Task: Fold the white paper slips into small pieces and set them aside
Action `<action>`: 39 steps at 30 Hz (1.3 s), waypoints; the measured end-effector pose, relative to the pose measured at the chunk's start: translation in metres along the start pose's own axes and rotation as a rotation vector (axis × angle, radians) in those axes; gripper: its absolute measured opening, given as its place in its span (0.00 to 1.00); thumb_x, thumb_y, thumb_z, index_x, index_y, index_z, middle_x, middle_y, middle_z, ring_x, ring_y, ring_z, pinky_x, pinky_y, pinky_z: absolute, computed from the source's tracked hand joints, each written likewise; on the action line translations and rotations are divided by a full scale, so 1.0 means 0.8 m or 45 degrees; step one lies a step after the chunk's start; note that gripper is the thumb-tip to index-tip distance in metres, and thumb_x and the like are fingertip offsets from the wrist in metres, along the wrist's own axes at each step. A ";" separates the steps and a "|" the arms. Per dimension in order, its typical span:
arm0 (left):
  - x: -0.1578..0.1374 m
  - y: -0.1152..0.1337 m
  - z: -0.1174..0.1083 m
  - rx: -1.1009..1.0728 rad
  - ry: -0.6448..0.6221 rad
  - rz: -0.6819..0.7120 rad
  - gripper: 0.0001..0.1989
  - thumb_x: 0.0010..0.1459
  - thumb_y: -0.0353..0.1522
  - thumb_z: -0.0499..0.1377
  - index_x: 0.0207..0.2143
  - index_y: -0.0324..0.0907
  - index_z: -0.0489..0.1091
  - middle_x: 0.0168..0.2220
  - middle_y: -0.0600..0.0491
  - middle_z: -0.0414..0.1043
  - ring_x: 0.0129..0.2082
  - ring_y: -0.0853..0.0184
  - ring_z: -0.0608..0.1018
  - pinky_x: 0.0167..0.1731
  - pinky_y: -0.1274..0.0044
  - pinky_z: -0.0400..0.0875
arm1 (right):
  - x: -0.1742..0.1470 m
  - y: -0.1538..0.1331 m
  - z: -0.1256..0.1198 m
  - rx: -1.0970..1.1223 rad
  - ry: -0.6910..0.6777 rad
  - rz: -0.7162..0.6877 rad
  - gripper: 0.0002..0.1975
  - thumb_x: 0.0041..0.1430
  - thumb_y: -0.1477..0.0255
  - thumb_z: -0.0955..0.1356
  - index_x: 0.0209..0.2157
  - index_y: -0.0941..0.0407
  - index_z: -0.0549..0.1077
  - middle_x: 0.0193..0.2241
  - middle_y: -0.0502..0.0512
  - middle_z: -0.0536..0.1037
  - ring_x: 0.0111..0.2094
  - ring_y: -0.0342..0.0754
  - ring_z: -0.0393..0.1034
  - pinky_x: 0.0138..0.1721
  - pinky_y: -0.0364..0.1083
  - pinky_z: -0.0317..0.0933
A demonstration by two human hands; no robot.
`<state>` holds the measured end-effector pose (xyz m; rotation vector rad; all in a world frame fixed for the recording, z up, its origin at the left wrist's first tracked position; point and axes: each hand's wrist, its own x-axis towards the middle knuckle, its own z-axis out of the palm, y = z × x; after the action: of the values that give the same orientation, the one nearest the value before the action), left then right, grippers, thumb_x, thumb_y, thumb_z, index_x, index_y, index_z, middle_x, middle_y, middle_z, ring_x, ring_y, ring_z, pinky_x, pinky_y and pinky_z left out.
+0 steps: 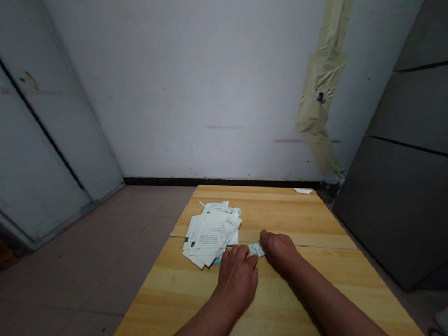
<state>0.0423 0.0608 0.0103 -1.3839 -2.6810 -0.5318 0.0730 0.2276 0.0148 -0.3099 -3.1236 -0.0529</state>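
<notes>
A small folded-looking piece of printed paper is between my two hands, low over the wooden table. My right hand is closed, with its fingers pinched on the paper's right end. My left hand is curled at the paper's left end, the thumb and forefinger closed at its edge. Just beyond my left hand lies a loose pile of printed paper sheets, overlapping at different angles. A bit of something teal shows under the pile's near edge, partly hidden by my left fingers.
A white scrap of paper lies at the table's far right corner. A seam crosses the tabletop. Behind stands a white wall; a grey cabinet is to the right, and a pale door to the left.
</notes>
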 end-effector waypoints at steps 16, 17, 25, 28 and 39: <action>0.004 -0.013 0.002 -0.061 -0.034 0.145 0.09 0.61 0.31 0.55 0.43 0.46 0.72 0.56 0.53 0.71 0.59 0.55 0.64 0.56 0.59 0.58 | -0.008 -0.009 0.012 0.087 0.115 0.235 0.08 0.68 0.69 0.59 0.42 0.56 0.67 0.39 0.58 0.77 0.33 0.49 0.76 0.26 0.42 0.54; 0.004 -0.014 0.003 -0.070 -0.039 0.143 0.09 0.60 0.31 0.56 0.42 0.46 0.72 0.56 0.53 0.71 0.59 0.55 0.64 0.56 0.59 0.58 | -0.010 -0.007 0.013 0.114 0.125 0.245 0.08 0.68 0.69 0.60 0.42 0.55 0.67 0.40 0.57 0.76 0.33 0.48 0.76 0.26 0.42 0.53; 0.005 -0.014 0.004 -0.092 -0.033 0.137 0.09 0.59 0.30 0.56 0.42 0.45 0.73 0.56 0.53 0.71 0.58 0.55 0.65 0.55 0.59 0.59 | -0.017 0.019 0.022 0.613 0.272 0.268 0.07 0.59 0.76 0.63 0.39 0.55 0.68 0.41 0.54 0.73 0.36 0.45 0.70 0.33 0.42 0.54; 0.005 -0.012 0.002 -0.085 -0.029 0.138 0.09 0.60 0.30 0.55 0.42 0.45 0.73 0.56 0.53 0.72 0.57 0.56 0.66 0.55 0.60 0.60 | -0.020 0.011 0.018 0.699 0.277 0.317 0.06 0.56 0.73 0.65 0.37 0.55 0.68 0.39 0.53 0.73 0.34 0.45 0.68 0.32 0.42 0.54; 0.005 -0.012 0.003 -0.088 -0.005 0.129 0.12 0.59 0.28 0.56 0.43 0.46 0.74 0.56 0.53 0.72 0.57 0.56 0.66 0.55 0.60 0.60 | -0.022 -0.007 0.013 0.670 0.245 0.391 0.11 0.50 0.72 0.68 0.38 0.56 0.69 0.39 0.54 0.73 0.36 0.47 0.69 0.33 0.42 0.56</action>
<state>0.0327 0.0599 0.0063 -1.5307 -2.6011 -0.6183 0.0890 0.2191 0.0043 -0.7061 -2.7241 0.6772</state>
